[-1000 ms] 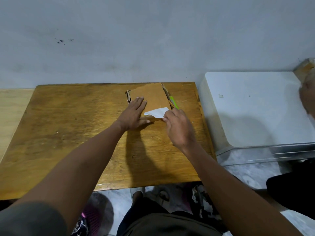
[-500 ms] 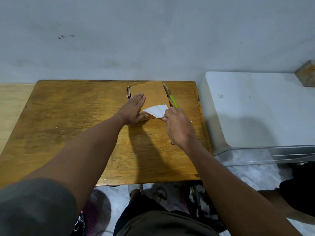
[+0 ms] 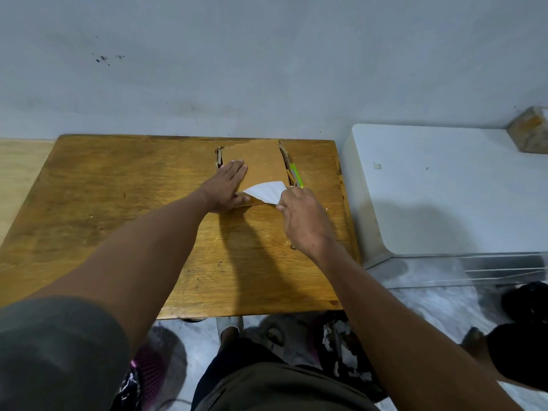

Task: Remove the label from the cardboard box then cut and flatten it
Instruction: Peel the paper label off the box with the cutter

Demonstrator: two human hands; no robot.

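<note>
Label half-peeled, box pinned flat at far edge of table.
Right hand (image 3: 305,221) fingertips pinch the near-right corner of the white label (image 3: 265,191), lifted off the cardboard; its left tip lies just beside the left thumb. Left hand (image 3: 226,186) lies flat, fingers straight, pressing the cardboard box (image 3: 258,163) onto the wooden table (image 3: 118,209). Green tool (image 3: 296,175) sits along the box's right edge.
</note>
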